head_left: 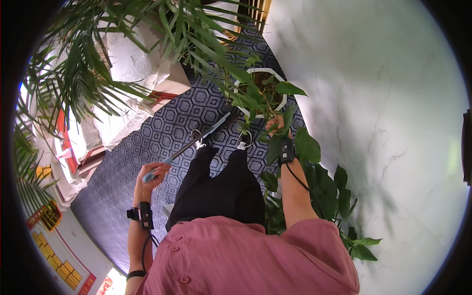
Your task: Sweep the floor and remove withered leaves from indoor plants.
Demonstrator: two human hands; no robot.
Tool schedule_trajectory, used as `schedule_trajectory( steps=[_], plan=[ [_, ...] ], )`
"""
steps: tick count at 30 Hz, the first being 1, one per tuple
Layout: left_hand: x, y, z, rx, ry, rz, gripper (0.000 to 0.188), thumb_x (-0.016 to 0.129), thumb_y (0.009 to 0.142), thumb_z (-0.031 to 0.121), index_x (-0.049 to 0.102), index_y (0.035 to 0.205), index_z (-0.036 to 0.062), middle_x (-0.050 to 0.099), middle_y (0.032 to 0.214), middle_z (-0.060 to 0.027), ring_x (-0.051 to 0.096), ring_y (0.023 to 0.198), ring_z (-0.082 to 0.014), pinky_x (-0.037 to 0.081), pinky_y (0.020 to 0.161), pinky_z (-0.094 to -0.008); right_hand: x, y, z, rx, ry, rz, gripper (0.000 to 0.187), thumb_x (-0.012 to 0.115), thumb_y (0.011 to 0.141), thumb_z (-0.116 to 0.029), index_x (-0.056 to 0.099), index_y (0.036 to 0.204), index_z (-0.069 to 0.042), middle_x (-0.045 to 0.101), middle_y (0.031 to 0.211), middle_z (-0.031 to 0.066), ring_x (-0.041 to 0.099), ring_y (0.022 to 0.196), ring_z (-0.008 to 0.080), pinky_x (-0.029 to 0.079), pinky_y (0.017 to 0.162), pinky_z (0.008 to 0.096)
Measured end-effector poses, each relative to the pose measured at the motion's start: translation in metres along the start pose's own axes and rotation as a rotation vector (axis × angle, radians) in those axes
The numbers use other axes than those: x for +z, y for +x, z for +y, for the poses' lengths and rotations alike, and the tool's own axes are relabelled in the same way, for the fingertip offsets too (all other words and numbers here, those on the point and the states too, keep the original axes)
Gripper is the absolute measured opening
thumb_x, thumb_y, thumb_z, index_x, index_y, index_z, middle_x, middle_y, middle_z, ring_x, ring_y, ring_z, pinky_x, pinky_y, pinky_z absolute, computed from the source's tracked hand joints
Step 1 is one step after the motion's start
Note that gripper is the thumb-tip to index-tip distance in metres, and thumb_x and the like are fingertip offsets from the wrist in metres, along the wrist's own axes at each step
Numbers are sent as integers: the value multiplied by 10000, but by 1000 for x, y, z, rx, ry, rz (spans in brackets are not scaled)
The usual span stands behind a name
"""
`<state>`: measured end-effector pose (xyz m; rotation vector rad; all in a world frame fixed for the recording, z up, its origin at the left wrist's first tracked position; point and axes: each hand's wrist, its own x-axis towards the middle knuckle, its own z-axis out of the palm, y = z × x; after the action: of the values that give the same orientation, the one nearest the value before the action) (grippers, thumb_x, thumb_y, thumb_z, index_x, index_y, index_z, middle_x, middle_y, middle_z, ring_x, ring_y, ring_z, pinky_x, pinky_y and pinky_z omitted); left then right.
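Broom [216, 125] with a blue handle slants over the patterned floor [130, 167], its dark-bristled head near the white octagonal pot [283, 101] and beyond the person's shoes [243, 142], while the left hand [155, 173] has its fingers curled around the handle. The right hand [276, 124] is at the pot's near side among the leaves of the potted plant [291, 88], which partly cover it, so I cannot tell whether its fingers pinch anything. Larger leaves [324, 191] spread beside the right forearm, before a pale marbled surface [393, 123].
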<state>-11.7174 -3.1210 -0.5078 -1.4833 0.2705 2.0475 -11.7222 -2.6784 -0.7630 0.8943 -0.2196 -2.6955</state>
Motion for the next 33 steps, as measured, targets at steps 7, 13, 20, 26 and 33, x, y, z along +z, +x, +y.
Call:
schedule_trajectory(
  steps=[7,13,20,26,33],
  plan=[
    [-7,-1,7,-65,-27,3,208,316,787,-34,265,963,-131,337,672,-55,320,454,-65,297,356,-164,-11,11,28,-56,57,-31,171,505,756,-229,495,727,-60,455,634,28,441,563,168,376,551,291],
    [7,3,-1,-106,-27,3,286,323,780,-27,212,1010,-156,338,722,-74,335,514,-81,314,384,-167,-1,16,42,-257,-21,-35,171,505,754,-230,505,730,-61,468,634,35,454,566,176,379,542,296],
    [16,10,3,-169,-34,43,301,312,787,-16,202,1015,-180,329,694,-62,329,464,-87,320,400,-190,8,27,55,-367,-84,-2,172,505,752,-232,516,733,-61,484,633,43,469,569,185,384,533,303],
    [31,12,-1,-84,50,100,347,293,763,-51,174,1045,-213,334,696,-82,333,483,-78,311,383,-178,1,30,59,-433,-100,37,174,504,749,-234,526,736,-62,497,633,50,482,572,193,387,524,308],
    [33,21,5,-103,66,94,399,356,746,-52,152,1074,-154,326,710,-83,341,507,-111,322,385,-198,-10,32,58,-488,-134,95,177,504,747,-235,538,739,-62,512,633,58,497,575,202,391,515,315]
  ],
)
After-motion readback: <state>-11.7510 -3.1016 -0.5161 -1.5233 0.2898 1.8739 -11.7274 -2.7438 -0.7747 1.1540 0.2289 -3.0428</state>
